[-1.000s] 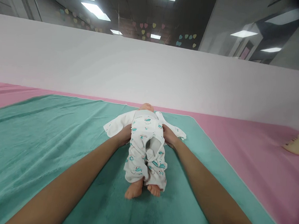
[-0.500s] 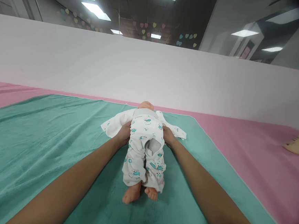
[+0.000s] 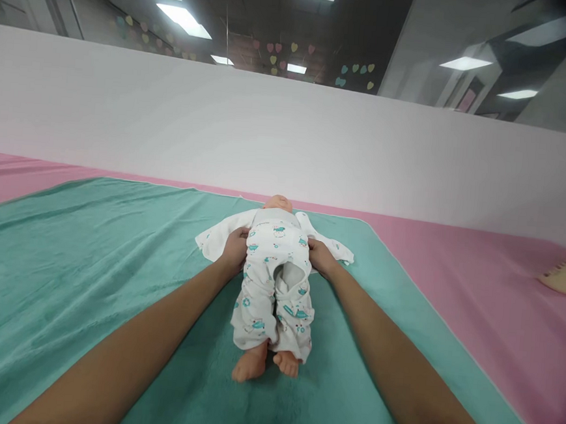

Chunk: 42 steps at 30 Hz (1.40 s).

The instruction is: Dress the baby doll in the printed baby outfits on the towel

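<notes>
Flanking the doll [image 3: 278, 202], the left hand [image 3: 235, 247] and right hand [image 3: 321, 255] touch the waist of its printed trousers [image 3: 262, 276]; fingertips are hidden, so I can't tell whether they grip. It lies on a teal blanket [image 3: 113, 257]. Settling the waistband seems underway; next probably calls for an even, two-sided tug.

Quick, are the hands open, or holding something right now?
Left hand: touching one side of the patterned trousers near the waist; partly hidden, can't tell if closed.
Right hand: touching the other side; can't tell either.
</notes>
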Motion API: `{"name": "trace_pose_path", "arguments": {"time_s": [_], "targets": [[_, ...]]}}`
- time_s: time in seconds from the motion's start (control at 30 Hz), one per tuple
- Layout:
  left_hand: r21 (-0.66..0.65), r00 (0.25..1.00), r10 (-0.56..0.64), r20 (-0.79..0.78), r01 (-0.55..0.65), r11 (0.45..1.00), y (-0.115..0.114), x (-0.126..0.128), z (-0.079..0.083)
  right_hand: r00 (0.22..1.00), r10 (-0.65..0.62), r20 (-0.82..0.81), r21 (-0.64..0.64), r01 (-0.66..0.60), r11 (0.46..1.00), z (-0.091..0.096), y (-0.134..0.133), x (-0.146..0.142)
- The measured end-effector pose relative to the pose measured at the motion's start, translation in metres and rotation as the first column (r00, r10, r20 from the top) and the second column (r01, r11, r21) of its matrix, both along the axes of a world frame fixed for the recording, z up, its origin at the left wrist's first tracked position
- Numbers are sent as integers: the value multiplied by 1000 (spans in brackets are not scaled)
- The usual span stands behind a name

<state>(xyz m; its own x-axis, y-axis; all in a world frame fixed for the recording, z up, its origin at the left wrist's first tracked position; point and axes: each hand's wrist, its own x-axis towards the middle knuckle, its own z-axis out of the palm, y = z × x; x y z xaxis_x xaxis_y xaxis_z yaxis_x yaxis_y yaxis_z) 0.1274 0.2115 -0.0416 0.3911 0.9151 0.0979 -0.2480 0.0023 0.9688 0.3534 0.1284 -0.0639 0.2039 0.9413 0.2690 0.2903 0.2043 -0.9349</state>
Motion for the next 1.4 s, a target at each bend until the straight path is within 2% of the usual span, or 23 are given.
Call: {"name": "trace_pose_path", "arguments": {"time_s": [0.1,0.2,0.33,0.47,0.57,0.63,0.73,0.83,0.93,1.03,1.2,1.3,1.4], "targets": [[6,994,110,-26,-110,994,8,-2,1,987,-33,-159,11,35,999,2,0,1],[54,993,103,-48,-101,993,12,-5,9,964,-99,-248,22,107,994,8,-1,-1],[200,990,-36,-137,63,978,13,-11,22,987,-133,-89,80,140,987,23,-2,-6],[309,960,-125,-252,203,929,16,-16,31,991,-29,130,130,12,991,39,-5,-9],[425,951,-40,-307,175,888,19,-16,34,977,30,211,121,-56,991,47,-4,-11],[505,924,59,-378,152,850,22,-13,34,962,0,272,127,-36,991,49,-1,-13],[576,838,242,-490,103,811,30,-5,32,891,-184,415,143,136,980,49,12,-17],[593,741,393,-544,8,805,43,6,28,790,-351,503,166,310,936,45,32,-18],[598,678,457,-576,-32,801,52,14,22,783,-419,459,180,381,907,36,49,-15],[635,663,482,-573,-12,772,51,15,13,791,-468,394,193,427,884,26,51,-12],[778,627,570,-531,94,621,36,5,0,806,-417,419,154,390,908,16,31,-13],[793,605,582,-543,141,593,31,1,-1,868,-341,360,72,338,938,14,17,-6],[796,597,585,-548,158,585,29,-1,0,967,-135,217,-23,144,989,11,8,5]]}}
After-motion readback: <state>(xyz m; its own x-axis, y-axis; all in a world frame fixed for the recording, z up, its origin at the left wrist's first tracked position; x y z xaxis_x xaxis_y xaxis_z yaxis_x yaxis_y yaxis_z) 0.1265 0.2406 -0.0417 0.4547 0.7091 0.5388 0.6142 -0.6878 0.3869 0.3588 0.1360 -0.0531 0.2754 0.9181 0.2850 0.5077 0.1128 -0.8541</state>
